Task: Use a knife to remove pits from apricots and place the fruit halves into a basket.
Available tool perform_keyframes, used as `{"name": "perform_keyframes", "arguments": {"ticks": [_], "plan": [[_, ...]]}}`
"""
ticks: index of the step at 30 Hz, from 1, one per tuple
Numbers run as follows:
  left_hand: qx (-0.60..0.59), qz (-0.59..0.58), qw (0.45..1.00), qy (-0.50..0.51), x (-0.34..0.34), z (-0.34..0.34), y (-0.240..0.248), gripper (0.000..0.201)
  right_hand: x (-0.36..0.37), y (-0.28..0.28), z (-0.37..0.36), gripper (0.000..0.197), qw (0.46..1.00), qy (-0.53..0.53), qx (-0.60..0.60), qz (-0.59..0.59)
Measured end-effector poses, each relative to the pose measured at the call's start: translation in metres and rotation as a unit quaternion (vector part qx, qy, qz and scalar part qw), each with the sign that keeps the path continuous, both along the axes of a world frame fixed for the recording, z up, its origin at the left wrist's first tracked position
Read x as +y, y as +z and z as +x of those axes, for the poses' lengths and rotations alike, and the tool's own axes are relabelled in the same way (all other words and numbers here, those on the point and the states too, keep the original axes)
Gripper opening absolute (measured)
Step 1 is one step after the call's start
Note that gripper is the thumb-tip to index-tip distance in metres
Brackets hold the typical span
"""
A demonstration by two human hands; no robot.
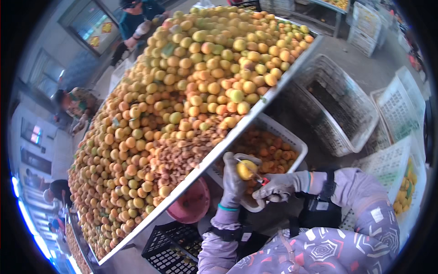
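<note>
My left hand (232, 182), in a grey glove, grips a yellow apricot (247, 169) between thumb and fingers. Closed around a small red-handled tool (263, 181) is my right hand (280, 186), also gloved. The tool's thin metal end meets the lower right side of the apricot; its exact shape is too small to tell. Below both hands stands a white crate (299, 148) of orange apricot pieces (273, 157). Left of it, the sloping table's pale edge (205, 166) borders a big heap of apricots (150, 118), with brown pits (185, 155) piled near that edge.
A pink tub (194, 201) and a black crate (171, 258) sit under the table edge. White crates (351, 107) stand to the right, one crate (419, 180) holding yellow fruit. Across the heap, a person (137, 20) and another person (75, 102) are at the table.
</note>
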State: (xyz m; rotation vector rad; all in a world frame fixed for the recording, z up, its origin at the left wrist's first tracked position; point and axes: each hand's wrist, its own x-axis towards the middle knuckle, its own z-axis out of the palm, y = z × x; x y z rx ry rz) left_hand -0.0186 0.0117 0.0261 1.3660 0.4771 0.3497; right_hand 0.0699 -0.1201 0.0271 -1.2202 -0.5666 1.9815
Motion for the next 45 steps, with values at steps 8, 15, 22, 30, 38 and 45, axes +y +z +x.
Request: {"name": "perform_keyframes", "arguments": {"ticks": [8, 15, 22, 30, 38, 45], "plan": [[0.015, -0.205, 0.977, -0.053, -0.022, 0.001, -0.016, 0.071, -0.021, -0.030, -0.011, 0.031, 0.990, -0.073, 0.105, -0.059], [-0.123, -0.089, 0.986, -0.071, -0.004, -0.005, -0.019, 0.045, -0.014, 0.001, 0.004, 0.020, 0.969, -0.236, 0.011, -0.070], [-0.104, -0.043, 0.983, -0.143, -0.008, -0.001, -0.024, 0.043, -0.033, -0.024, 0.027, 0.027, 0.971, -0.190, 0.053, -0.133], [-0.086, -0.103, 0.987, -0.088, -0.031, 0.004, -0.043, 0.038, -0.034, -0.066, -0.017, 0.026, 0.932, -0.333, 0.054, -0.131], [-0.144, -0.181, 0.962, -0.144, -0.011, -0.006, -0.032, 0.041, -0.021, -0.008, 0.012, 0.010, 0.968, -0.104, -0.183, -0.136], [-0.121, -0.157, 0.973, -0.115, -0.029, -0.002, -0.038, 0.038, -0.030, -0.056, -0.007, 0.029, 0.943, -0.195, -0.211, -0.168]]}}
